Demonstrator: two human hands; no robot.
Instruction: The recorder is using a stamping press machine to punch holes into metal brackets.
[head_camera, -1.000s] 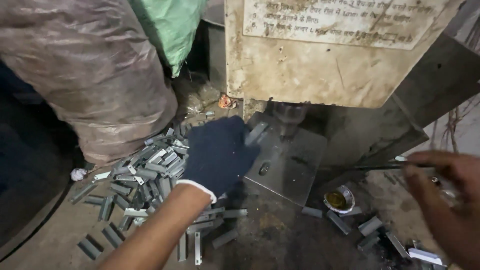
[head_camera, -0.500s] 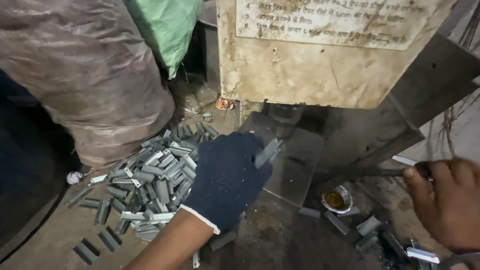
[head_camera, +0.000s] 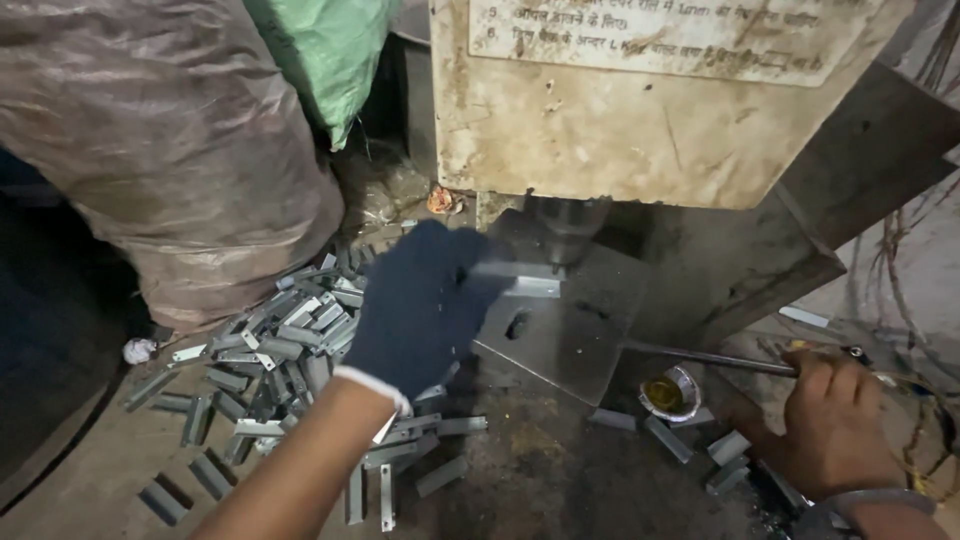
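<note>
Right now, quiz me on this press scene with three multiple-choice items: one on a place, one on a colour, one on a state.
1. Where does the pile of metal strips lie?
A. left of the press plate
B. on top of the machine
C. in the small tin

2. What colour is the glove on the left hand?
A. yellow
B. dark blue
C. red

3. How is the right hand?
A. open and flat
B. gloved
C. bare, closed on a thin rod

Answers: 1 A, the strips sit beside the press plate; 2 B, the glove is dark blue; 3 C, bare fingers wrap the rod.
</note>
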